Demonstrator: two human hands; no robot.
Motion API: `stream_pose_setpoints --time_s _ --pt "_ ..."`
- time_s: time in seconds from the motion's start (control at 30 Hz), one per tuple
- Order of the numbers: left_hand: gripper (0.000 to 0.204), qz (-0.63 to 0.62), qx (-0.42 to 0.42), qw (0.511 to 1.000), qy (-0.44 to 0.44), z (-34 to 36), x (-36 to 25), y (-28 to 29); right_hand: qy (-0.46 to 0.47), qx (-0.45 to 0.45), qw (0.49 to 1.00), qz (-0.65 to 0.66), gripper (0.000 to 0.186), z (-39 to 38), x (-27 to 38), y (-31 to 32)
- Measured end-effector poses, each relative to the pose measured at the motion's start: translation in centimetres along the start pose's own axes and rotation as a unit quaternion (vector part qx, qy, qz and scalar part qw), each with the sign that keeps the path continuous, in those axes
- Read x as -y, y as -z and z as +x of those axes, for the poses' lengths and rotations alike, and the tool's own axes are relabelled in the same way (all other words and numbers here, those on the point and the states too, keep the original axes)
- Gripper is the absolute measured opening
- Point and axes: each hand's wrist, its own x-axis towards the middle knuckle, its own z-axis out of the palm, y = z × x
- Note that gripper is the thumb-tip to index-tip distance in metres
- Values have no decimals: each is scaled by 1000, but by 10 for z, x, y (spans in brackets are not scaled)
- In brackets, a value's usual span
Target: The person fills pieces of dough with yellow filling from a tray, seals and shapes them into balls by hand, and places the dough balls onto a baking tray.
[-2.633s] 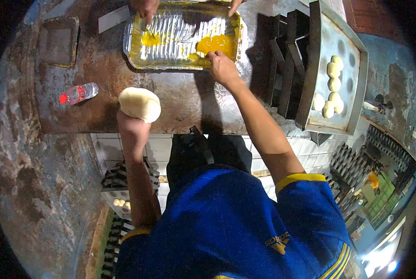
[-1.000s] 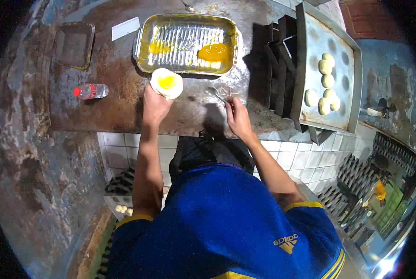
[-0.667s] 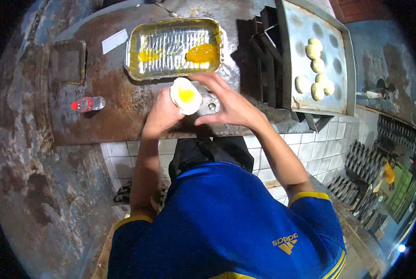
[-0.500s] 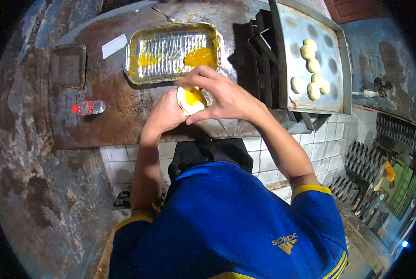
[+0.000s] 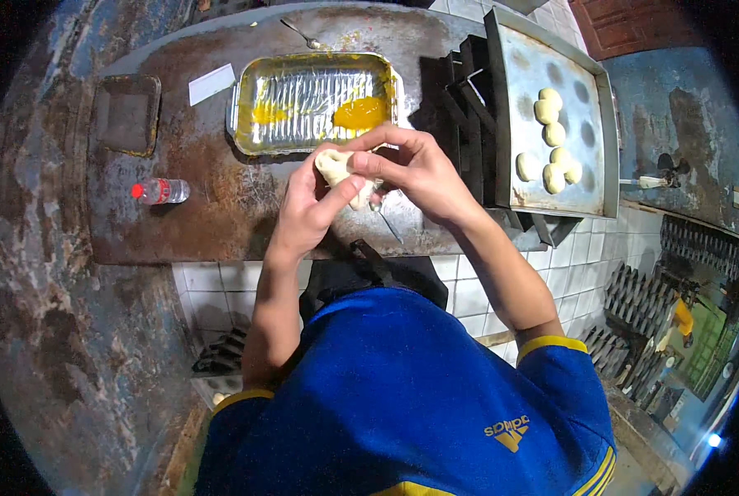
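Observation:
Both of my hands pinch a pale piece of dough [image 5: 338, 169] in front of the foil tray [image 5: 299, 93], which holds patches of yellow filling [image 5: 361, 112]. My left hand [image 5: 307, 211] cups the dough from the left, its thumb across the front. My right hand [image 5: 427, 186] grips it from the right with thumb and fingers, the dough's edges gathered between them. The yellow that sat in the dough earlier is hidden. A metal spoon [image 5: 393, 227] lies on the worn metal table [image 5: 204, 207], partly under my hands.
A red-capped bottle [image 5: 161, 191], a dark pan [image 5: 127, 114] and a white card [image 5: 211, 83] are at the left. Another spoon [image 5: 303, 35] lies behind the foil tray. A large tray [image 5: 588, 165] of several dough balls rests on stacked dark pans [image 5: 460, 116] at the right.
The other person's hands left the foil tray. My right hand moved from there, via a spoon, onto the dough in my left hand; the dough's open top with yellow filling is now gathered over.

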Motion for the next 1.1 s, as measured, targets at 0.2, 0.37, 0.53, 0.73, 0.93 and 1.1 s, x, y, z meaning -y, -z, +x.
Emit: stream_pose_setpoints --time_s 0.2,0.37,0.53,0.73,0.93,1.1 --pt "31 -52 4 998 44 0 -13 -8 279 -42 858 -428 73 -14 34 -13" --pt "40 -137 -37 986 86 6 -18 -13 294 17 842 -451 54 -10 34 -4" --pt "47 -278 53 949 139 -2 -16 4 271 -16 886 -376 30 -11 40 5" --pt "32 -151 -44 982 101 -5 -34 -7 309 -58 879 -360 25 -11 46 -9" --pt "36 -226 11 970 89 -8 -37 -7 234 -46 920 -311 22 -12 50 -9" --pt "35 -95 -42 994 16 -5 -37 -18 275 -13 903 -331 35 -21 52 -1"
